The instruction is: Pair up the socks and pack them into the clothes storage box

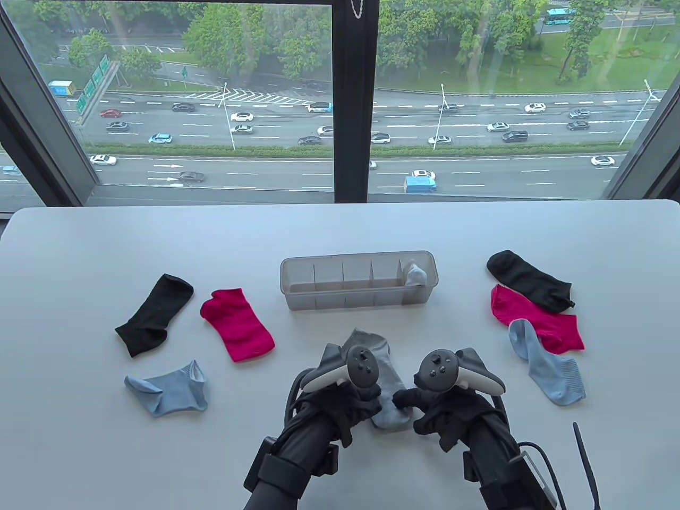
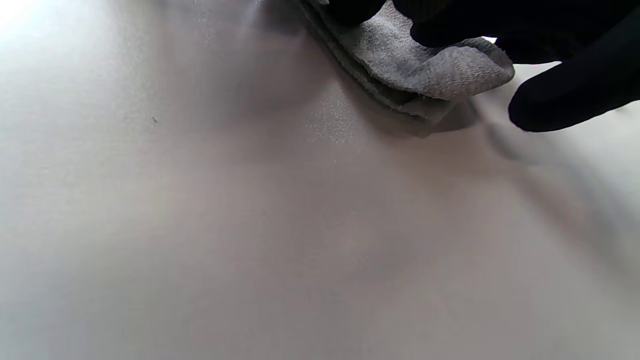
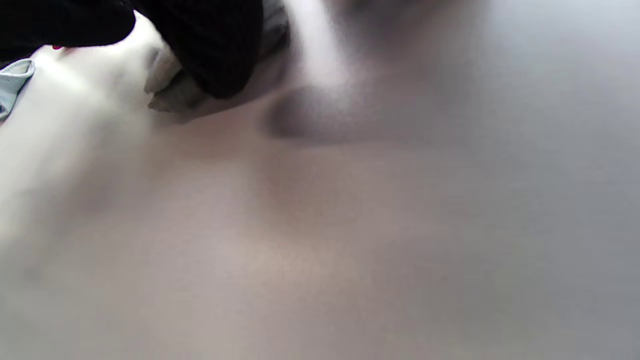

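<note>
The flat grey knitted sock (image 1: pixel 372 366) lies on the white desk (image 1: pixel 106 451) directly between both hands, its long axis running away from the person toward the clear plastic divided storage box (image 1: pixel 359 280) just beyond it. The left hand (image 1: pixel 348 406) pinches the sock's near end; in the left wrist view two layers of cloth show there. The right hand (image 1: pixel 433 411) pinches the same end from the other side. Both are equally near, so the next move looks like rolling or folding it toward the box.
</note>
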